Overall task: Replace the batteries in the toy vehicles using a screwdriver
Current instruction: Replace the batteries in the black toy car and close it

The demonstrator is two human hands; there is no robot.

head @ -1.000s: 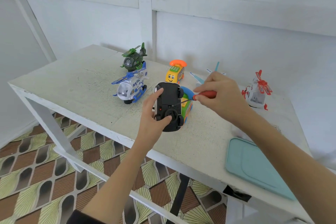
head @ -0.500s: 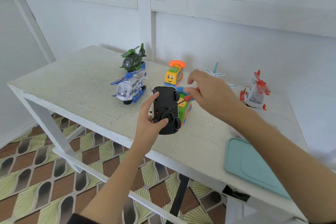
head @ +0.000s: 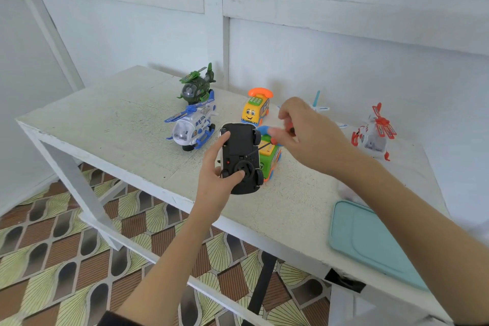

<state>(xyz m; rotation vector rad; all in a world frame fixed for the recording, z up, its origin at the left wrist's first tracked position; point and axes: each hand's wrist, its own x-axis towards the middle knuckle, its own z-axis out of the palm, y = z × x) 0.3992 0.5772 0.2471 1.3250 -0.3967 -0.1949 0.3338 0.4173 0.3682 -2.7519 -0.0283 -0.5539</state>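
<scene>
- My left hand [head: 215, 180] grips the upturned black plastic toy car [head: 242, 157].
- My right hand [head: 309, 137] pinches the red-handled screwdriver [head: 289, 132], tip on its underside.
- I see the flat teal plastic tray [head: 370, 241] holding nothing.

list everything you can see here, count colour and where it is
toy car: 1, black underside up, held above the table's near edge
screwdriver: 1, red handle, thin shaft, tip on the car's underside
bus toy: 1, green and orange, behind the car
phone bus toy: 1, yellow with orange handset, mid table
helicopter: 1, green, far side
helicopter: 1, white and blue, left of the car
helicopter: 1, white and red, right side
plane toy: 1, white and light blue, mostly hidden behind the right hand
tray: 1, teal, near right corner
table: 1, white
left hand: holds the car
right hand: holds the screwdriver
</scene>
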